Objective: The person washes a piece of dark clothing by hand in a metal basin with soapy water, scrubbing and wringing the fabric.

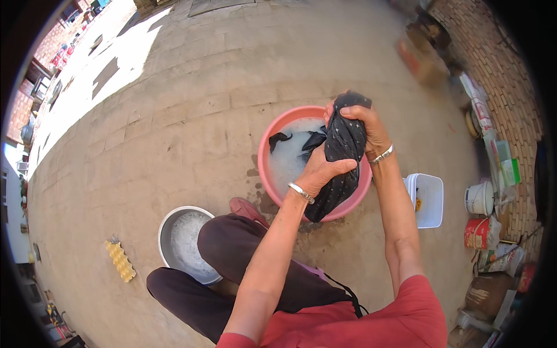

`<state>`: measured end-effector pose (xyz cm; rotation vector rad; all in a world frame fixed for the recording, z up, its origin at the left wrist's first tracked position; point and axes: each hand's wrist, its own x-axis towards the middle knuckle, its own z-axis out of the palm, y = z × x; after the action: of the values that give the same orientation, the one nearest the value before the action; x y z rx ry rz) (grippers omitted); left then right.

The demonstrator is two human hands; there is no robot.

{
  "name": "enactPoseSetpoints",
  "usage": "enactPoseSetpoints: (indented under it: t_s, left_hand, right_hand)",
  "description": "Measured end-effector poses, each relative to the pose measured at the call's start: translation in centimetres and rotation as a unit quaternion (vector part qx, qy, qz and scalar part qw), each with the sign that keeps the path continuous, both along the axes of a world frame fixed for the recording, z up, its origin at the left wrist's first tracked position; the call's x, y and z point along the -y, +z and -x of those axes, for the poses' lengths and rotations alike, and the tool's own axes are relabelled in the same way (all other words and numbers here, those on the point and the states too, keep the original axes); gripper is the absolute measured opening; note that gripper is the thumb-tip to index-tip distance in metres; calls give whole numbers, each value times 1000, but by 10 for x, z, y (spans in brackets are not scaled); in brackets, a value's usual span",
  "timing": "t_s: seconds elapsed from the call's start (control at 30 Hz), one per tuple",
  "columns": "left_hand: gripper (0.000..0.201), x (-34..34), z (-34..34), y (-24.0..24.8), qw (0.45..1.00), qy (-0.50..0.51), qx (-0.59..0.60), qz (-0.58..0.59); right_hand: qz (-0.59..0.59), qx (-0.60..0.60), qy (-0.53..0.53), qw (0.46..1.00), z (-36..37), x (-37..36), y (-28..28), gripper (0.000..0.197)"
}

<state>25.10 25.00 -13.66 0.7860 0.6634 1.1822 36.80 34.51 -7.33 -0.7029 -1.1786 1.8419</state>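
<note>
A wet-looking black cloth with small light marks is bunched lengthwise between my hands, above a pink basin. My left hand grips its lower middle, thumb across the front. Higher up, my right hand is closed round the upper part, thumb on top. The cloth's lower end hangs over the near side of the basin. Cloudy, sudsy water fills the basin, and dark fabric shows in it. Each wrist wears a silver bracelet.
Left of my knees stands a grey metal basin of foamy water. A yellow egg-crate-shaped piece lies farther left on the paving. To the right is a white square tub with something orange inside. Buckets and bags line the brick wall.
</note>
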Motion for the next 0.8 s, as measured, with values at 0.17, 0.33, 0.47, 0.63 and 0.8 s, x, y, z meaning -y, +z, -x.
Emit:
enactPoseSetpoints:
  t_s: [0.17, 0.33, 0.47, 0.63, 0.8]
  left_hand:
    - [63, -8, -16, -9, 979, 92, -181, -29]
    - [69, -7, -26, -12, 887, 140, -440, -4]
    - [70, -10, -27, -18, 829, 153, -536, 36]
    - [69, -5, -21, -24, 862, 196, -467, 5]
    - [84, 0, -16, -25, 869, 198, -451, -54]
  right_hand:
    - [-124, 179, -121, 968, 1, 4, -5, 3]
    - [-334, 344, -240, 844, 15, 12, -22, 10]
    - [-350, 370, -279, 814, 29, 22, -32, 21]
    - [-195, 271, -112, 936, 10, 42, -7, 36]
    - [-164, 281, 8, 946, -13, 44, 10, 39]
